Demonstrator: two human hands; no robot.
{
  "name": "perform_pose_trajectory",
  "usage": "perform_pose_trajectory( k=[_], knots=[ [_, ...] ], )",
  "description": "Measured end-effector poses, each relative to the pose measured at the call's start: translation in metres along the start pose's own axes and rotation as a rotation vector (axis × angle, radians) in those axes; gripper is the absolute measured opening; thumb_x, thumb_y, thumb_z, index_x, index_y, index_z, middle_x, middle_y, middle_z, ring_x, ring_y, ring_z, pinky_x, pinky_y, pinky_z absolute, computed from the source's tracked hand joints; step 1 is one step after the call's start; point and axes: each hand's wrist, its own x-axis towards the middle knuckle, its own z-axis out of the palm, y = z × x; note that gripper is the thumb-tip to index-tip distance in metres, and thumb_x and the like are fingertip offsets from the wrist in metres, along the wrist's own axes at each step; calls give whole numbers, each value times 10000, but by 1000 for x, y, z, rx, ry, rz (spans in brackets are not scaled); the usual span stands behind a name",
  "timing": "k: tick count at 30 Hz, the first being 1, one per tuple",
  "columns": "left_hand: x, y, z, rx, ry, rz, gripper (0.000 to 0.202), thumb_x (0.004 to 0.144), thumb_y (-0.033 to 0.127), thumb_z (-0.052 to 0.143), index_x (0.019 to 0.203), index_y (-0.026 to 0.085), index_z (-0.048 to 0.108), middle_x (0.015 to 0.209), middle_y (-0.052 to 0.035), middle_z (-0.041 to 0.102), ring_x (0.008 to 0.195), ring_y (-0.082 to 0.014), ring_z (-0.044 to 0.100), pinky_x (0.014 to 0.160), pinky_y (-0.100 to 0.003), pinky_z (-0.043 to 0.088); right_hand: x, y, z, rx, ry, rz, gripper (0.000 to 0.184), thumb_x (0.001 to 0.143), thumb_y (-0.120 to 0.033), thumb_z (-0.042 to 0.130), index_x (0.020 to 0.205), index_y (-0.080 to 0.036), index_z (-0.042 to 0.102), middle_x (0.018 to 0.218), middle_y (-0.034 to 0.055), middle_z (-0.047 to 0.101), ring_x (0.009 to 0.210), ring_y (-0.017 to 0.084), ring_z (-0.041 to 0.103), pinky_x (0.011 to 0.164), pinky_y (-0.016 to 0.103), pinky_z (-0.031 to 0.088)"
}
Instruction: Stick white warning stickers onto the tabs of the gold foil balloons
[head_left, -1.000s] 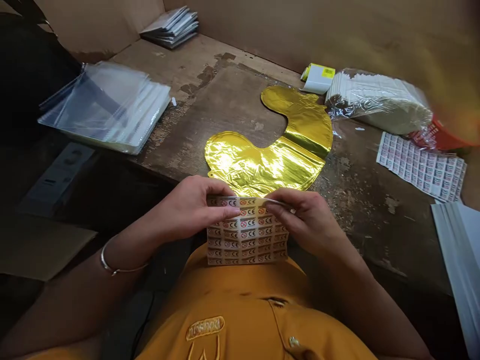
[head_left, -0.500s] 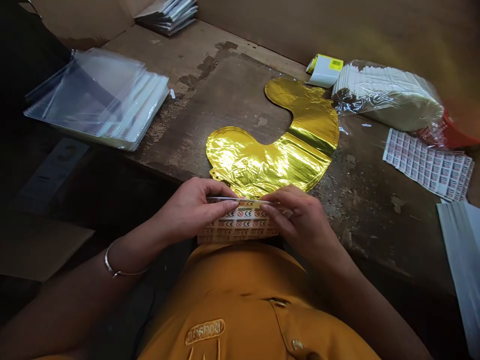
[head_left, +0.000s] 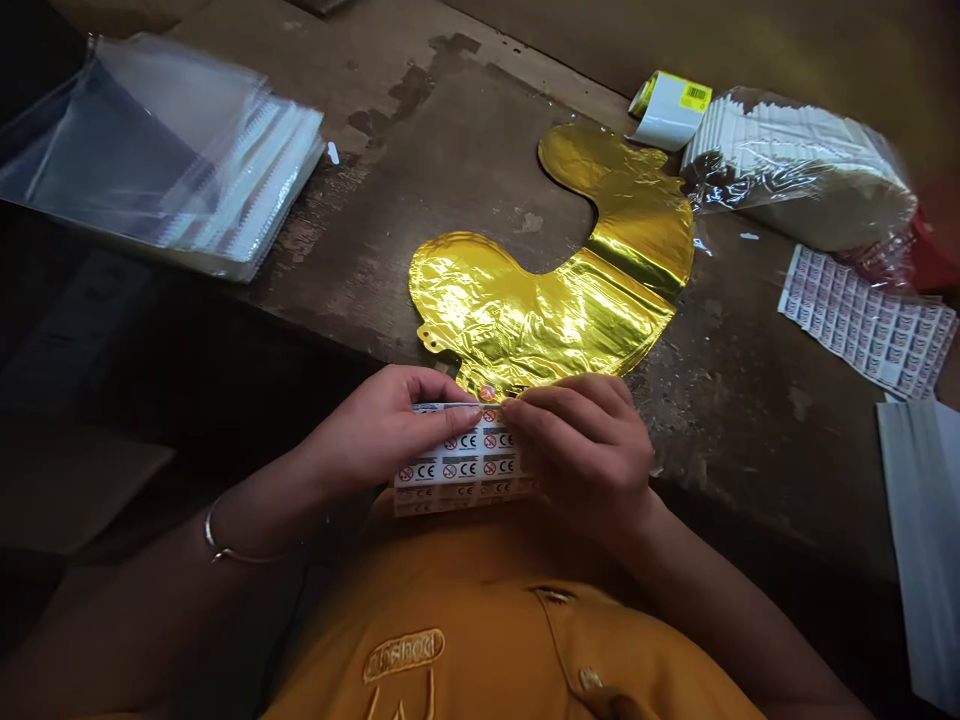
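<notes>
One sticker sheet (head_left: 457, 472), held by left hand (head_left: 379, 425) and right hand (head_left: 581, 447).

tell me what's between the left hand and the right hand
The head view shows a sheet of CE warning stickers between the left hand and the right hand, held by both at its top.

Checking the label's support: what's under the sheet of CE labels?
Below its lower edge shows a mustard shirt; beyond its upper edge, a gold foil balloon. Directly beneath is hidden by the sheet, left hand and right hand.
</notes>
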Motion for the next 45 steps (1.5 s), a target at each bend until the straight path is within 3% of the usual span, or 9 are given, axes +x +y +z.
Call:
perform_pose_trajectory(
  k=[5, 9, 11, 14, 15, 17, 20, 27, 45],
  knots=[
    [3, -4, 0, -5, -13, -42, 284, 698, 384, 743, 804, 128, 681, 666, 6, 672, 578, -98, 587, 527, -184, 463, -3, -1, 3, -44, -23, -112, 105, 814, -123, 628, 914, -157, 626, 816, 48, 703, 728, 177, 562, 656, 351, 393],
    [2, -7, -3, 148, 4, 79, 235, 773, 369, 681, 837, 143, 693, 708, -5, 695, 622, -127, 633, 538, -205, 494, 0, -5, -4, 72, -22, 24, 77, 812, -118, 631, 870, -168, 623, 808, 40, 672, 727, 166, 554, 665, 343, 422],
    [-2, -8, -7, 383, 80, 326, 169, 835, 316, 626, 867, 167, 701, 770, -9, 716, 690, -144, 664, 593, -227, 523, 6, -1, -10, 218, 36, 237, 77, 815, -120, 636, 844, -190, 622, 809, 24, 656, 738, 152, 569, 671, 320, 447],
    [-4, -7, -14, 877, 229, 896, 104, 866, 208, 601, 890, 193, 701, 982, -24, 739, 926, -196, 682, 846, -332, 532, 18, 15, -13, 359, 139, 559, 45, 827, -174, 645, 815, -218, 645, 803, 11, 645, 740, 146, 590, 659, 301, 456],
    [-3, -7, -16, 1025, 233, 1043, 100, 869, 178, 597, 886, 189, 695, 1065, -29, 729, 1014, -216, 665, 949, -381, 492, 23, 21, -11, 381, 118, 614, 38, 822, -193, 655, 796, -221, 654, 792, 8, 647, 735, 148, 594, 659, 303, 455],
    [2, -8, -20, 1232, 167, 1181, 119, 889, 140, 567, 874, 172, 680, 1175, -35, 698, 1137, -229, 621, 1100, -438, 371, 29, 29, -2, 407, -8, 634, 43, 802, -213, 677, 760, -217, 670, 769, 6, 651, 739, 153, 599, 681, 309, 457],
    [11, -14, -22, 1346, 61, 1157, 168, 930, 128, 502, 905, 154, 666, 1227, -37, 673, 1188, -197, 594, 1178, -416, 261, 32, 33, 12, 371, -147, 600, 51, 795, -209, 679, 746, -197, 676, 763, 13, 654, 780, 162, 594, 728, 317, 452],
    [16, -26, -25, 1339, 33, 1105, 166, 933, 136, 498, 979, 156, 656, 1289, -14, 634, 1241, -176, 550, 1208, -382, 197, 28, 31, 23, 308, -226, 578, 89, 812, -199, 643, 727, -190, 668, 717, 15, 622, 779, 166, 550, 697, 304, 428],
    [16, -20, -24, 1325, 6, 1105, 219, 936, 134, 479, 1050, 121, 666, 1239, -88, 660, 1184, -235, 599, 1125, -450, 369, 30, 34, 27, 344, -230, 617, 113, 810, -217, 633, 710, -181, 672, 692, 15, 642, 740, 162, 562, 700, 317, 429]
  ],
)
